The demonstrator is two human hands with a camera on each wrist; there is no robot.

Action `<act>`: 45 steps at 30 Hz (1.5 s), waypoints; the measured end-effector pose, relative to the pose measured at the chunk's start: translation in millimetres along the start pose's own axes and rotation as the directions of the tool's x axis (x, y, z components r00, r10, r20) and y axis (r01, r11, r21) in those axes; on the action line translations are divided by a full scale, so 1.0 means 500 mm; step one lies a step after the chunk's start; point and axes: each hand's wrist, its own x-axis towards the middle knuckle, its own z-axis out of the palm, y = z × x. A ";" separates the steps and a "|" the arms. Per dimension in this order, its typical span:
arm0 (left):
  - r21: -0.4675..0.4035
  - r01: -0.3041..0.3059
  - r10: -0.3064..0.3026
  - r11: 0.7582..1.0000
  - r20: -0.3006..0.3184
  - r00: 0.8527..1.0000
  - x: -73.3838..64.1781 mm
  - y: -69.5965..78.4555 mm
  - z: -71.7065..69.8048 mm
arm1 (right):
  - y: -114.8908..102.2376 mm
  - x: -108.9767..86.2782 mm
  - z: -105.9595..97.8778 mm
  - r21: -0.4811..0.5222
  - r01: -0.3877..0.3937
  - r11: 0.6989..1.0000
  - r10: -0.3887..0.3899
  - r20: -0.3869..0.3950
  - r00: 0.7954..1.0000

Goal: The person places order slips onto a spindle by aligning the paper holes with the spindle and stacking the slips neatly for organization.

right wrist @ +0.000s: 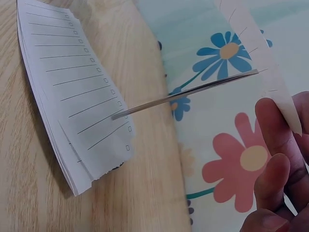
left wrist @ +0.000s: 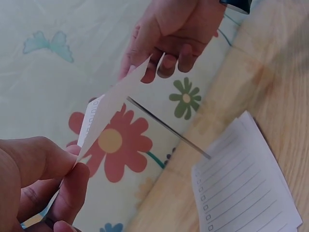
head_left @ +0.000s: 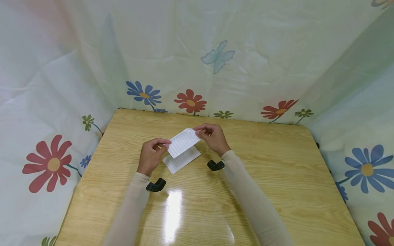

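Between both hands hangs a white lined sheet of paper (head_left: 184, 142), tilted above the table. My left hand (head_left: 150, 155) pinches its left end between thumb and fingers. At the far right corner, my right hand (head_left: 216, 139) pinches the sheet as well. Below lies a small stack of lined checklist sheets (head_left: 182, 162), with little boxes down one side and one ragged short edge; the raised sheet partly covers it in the head view. A thin grey strip (left wrist: 169, 127) spans the gap from the stack toward the raised sheet in both wrist views.
The wooden table (head_left: 277, 177) has a glare patch near its front. A curtain (head_left: 246, 78) printed with flowers and a butterfly stands along the table's back and sides. Black wrist-worn devices (head_left: 156, 185) sit at both sleeves.
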 end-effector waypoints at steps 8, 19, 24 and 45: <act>0.015 0.040 -0.040 0.999 -0.005 0.999 -0.003 -0.016 0.001 | 0.021 0.001 0.007 -0.004 -0.035 0.999 0.035 0.030 0.999; 0.043 0.090 -0.090 0.995 -0.009 0.996 -0.011 -0.050 0.011 | 0.047 -0.009 0.020 -0.070 -0.107 0.992 0.110 0.041 0.993; 0.055 0.089 -0.088 0.994 -0.020 0.996 -0.022 -0.062 0.023 | 0.048 -0.011 0.023 -0.118 -0.123 0.985 0.126 0.019 0.992; 0.304 0.149 -0.120 0.941 -0.111 0.987 -0.037 -0.101 0.059 | 0.093 -0.027 0.046 -0.283 -0.165 0.945 0.167 -0.017 0.986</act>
